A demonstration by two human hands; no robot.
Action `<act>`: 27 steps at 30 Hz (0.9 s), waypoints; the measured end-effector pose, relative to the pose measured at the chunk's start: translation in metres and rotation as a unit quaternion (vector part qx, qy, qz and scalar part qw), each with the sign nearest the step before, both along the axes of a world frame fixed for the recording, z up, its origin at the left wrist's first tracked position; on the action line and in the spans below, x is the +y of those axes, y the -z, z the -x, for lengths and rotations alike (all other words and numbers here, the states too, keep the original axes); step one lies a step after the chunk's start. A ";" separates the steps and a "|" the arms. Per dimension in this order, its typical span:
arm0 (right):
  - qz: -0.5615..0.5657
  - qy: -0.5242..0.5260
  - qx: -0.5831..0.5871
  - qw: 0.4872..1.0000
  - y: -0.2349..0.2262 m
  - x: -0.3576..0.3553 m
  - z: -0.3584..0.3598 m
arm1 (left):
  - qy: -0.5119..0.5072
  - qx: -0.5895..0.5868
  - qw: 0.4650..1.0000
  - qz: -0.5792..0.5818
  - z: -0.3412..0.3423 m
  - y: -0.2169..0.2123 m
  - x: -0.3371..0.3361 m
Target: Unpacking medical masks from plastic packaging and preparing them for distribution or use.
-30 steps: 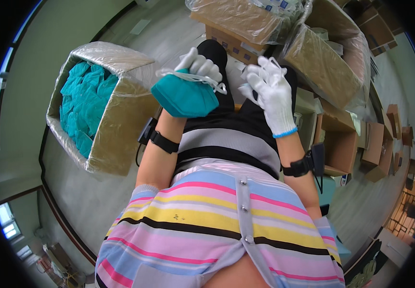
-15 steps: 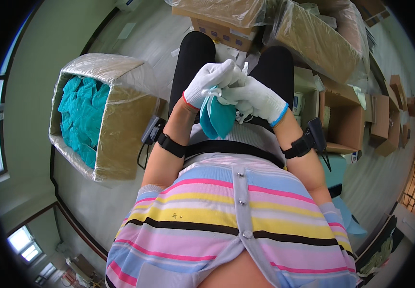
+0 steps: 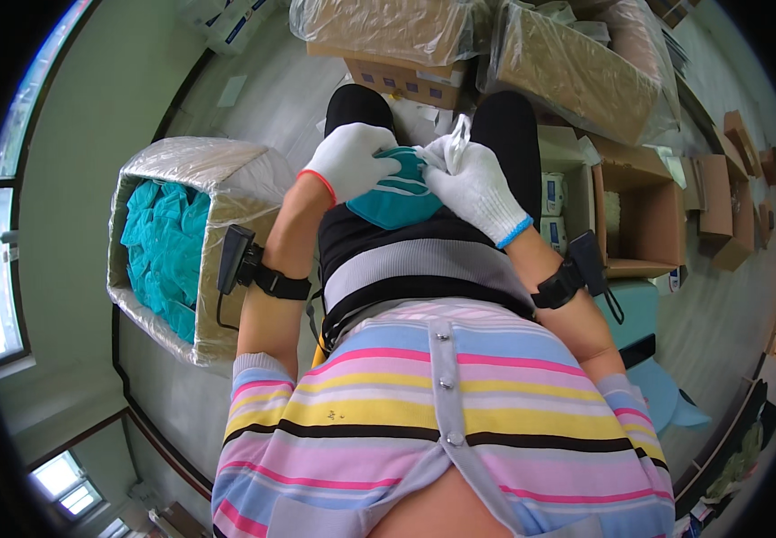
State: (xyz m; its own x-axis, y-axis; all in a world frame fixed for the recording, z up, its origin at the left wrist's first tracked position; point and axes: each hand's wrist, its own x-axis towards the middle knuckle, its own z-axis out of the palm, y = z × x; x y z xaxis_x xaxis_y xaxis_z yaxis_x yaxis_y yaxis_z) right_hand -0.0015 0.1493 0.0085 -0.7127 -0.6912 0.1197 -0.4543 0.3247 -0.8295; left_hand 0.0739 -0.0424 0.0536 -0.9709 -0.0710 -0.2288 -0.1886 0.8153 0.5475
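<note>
A teal face mask [image 3: 395, 212] with white straps is spread out above my lap between both hands. My left hand [image 3: 352, 160], in a white glove with a red cuff, pinches its left edge between thumb and fingers. On the other side, my right hand [image 3: 476, 183], gloved in white with a blue cuff, is closed at the mask's right end. A crumpled white strip [image 3: 462, 132] sticks up out of that hand; whether it is strap or something else I cannot tell. My right fingertips are partly hidden.
To my left stands a plastic-lined carton [image 3: 249, 211] full of teal masks [image 3: 165, 255]. Plastic-covered cartons [image 3: 576, 72] stand ahead beyond my knees. At my right are an open brown box [image 3: 636, 206] and a box holding white packs [image 3: 552, 193]. A light-blue seat [image 3: 635, 314] shows near my right elbow.
My hands have moved apart, the left one leftward. The mask, hanging folded below them before, is now spread flat between them. The white strip rises higher from my right hand.
</note>
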 end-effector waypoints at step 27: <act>-0.091 -0.269 -0.163 0.945 0.008 -0.010 0.022 | 0.035 0.077 0.976 0.199 0.007 -0.008 0.014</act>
